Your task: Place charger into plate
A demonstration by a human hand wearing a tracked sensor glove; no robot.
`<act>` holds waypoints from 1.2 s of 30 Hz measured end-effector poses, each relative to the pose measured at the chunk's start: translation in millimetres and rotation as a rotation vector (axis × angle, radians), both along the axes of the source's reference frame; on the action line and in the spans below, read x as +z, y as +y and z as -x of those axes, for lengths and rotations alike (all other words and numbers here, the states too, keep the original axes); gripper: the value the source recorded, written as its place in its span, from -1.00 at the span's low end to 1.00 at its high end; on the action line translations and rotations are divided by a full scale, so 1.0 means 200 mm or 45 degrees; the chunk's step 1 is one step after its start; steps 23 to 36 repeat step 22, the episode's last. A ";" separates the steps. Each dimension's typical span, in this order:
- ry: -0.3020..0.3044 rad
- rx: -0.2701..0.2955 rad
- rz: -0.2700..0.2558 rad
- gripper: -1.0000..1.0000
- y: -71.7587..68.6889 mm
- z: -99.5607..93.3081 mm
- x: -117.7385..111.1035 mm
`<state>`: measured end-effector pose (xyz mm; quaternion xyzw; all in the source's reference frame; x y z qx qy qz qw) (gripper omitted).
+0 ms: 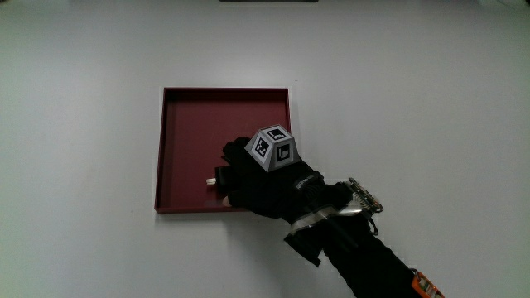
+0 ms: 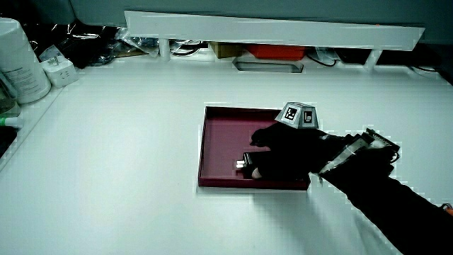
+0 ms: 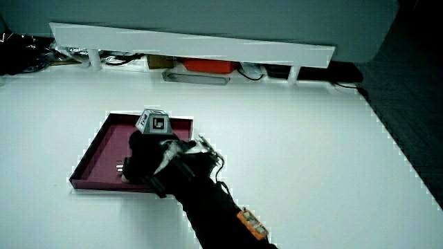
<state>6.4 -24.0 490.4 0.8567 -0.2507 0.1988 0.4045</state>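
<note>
A: What's around?

B: White table (image 1: pixel 83 124), mostly bare. In a side view there's a low partition (image 2: pixel 269 28) with an orange-red thing (image 2: pixel 276 51) and cables tucked under it. A white canister (image 2: pixel 21 60) and a small white plug block (image 2: pixel 60 71) sit at the table's edge, well apart from the plate. Nothing stands between the hand and the plate.

A: Plate?

B: Dark red square plate (image 1: pixel 178 149) with a low rim, mid-frame in the main view. It also shows in both side views.

A: Hand?

B: The hand (image 1: pixel 257 178) is over the plate corner nearest the person, its forearm (image 1: pixel 364 257) crossing the rim there. The patterned cube (image 1: pixel 273 149) faces up on its back.

A: Grip?

B: The grip is narrow, with the fingers (image 2: pixel 265 138) curled down around the charger (image 1: pixel 212 179). Only the charger's end pokes out past the fingertips.

A: How does the charger look?

B: Small. The end reads whitish in the main view, and a side view shows a dark body with a pale tip (image 2: pixel 242 165). It's inside the plate, low, near the rim closest to the person. Can't tell if it touches the plate floor.
</note>
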 end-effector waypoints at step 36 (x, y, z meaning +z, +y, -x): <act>-0.243 0.000 0.115 -1.00 0.14 -0.48 -0.41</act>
